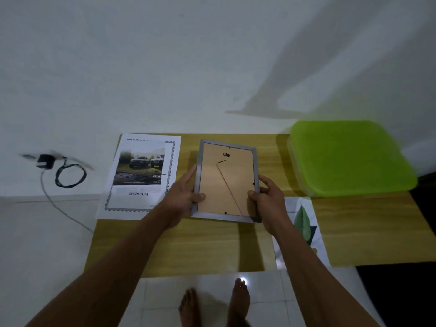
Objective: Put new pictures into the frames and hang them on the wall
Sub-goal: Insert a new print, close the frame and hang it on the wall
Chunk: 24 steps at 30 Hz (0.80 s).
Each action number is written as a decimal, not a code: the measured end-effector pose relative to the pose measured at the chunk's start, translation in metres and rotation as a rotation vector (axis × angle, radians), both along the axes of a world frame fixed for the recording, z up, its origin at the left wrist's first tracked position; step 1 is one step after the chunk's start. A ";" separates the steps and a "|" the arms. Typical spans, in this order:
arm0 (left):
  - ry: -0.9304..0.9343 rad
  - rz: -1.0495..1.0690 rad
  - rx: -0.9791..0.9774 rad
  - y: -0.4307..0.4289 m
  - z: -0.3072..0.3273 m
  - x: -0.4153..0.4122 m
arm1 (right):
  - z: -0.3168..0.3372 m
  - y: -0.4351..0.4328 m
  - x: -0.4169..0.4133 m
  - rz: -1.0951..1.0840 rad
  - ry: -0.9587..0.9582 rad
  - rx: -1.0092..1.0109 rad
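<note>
A grey picture frame (226, 181) is held above the wooden table (212, 246), its brown backing board facing me, with a hanger hook near the top. My left hand (186, 197) grips its left edge and my right hand (269, 197) grips its right edge, thumbs on the back. A printed picture of trucks (141, 171) lies flat at the table's left end. A leaf picture (304, 223) lies on the right, partly hidden under my right forearm.
A green-lidded plastic box (349, 156) stands at the table's back right. A black charger with a coiled cable (59, 171) hangs on the white wall to the left. My bare feet (212, 303) stand on the tiled floor before the table.
</note>
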State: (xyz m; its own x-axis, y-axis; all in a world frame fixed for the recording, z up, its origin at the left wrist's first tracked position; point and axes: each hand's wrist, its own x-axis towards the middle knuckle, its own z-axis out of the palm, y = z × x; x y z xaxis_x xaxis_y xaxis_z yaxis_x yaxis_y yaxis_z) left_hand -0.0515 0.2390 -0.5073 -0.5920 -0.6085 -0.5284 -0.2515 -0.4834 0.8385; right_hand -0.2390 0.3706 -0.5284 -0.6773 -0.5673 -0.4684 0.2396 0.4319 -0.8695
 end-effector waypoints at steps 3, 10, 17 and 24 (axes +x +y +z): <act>0.043 -0.037 -0.071 -0.005 0.030 0.003 | 0.025 -0.007 0.004 0.044 0.091 -0.006; -0.027 -0.183 -0.533 0.023 0.090 -0.010 | 0.105 -0.032 0.026 0.181 0.154 -0.115; 0.015 -0.212 -0.831 0.066 0.119 -0.022 | 0.150 -0.018 0.034 0.094 0.042 -0.323; -0.104 -0.264 -0.953 0.103 0.126 -0.049 | 0.174 0.016 0.011 -0.014 0.175 -0.341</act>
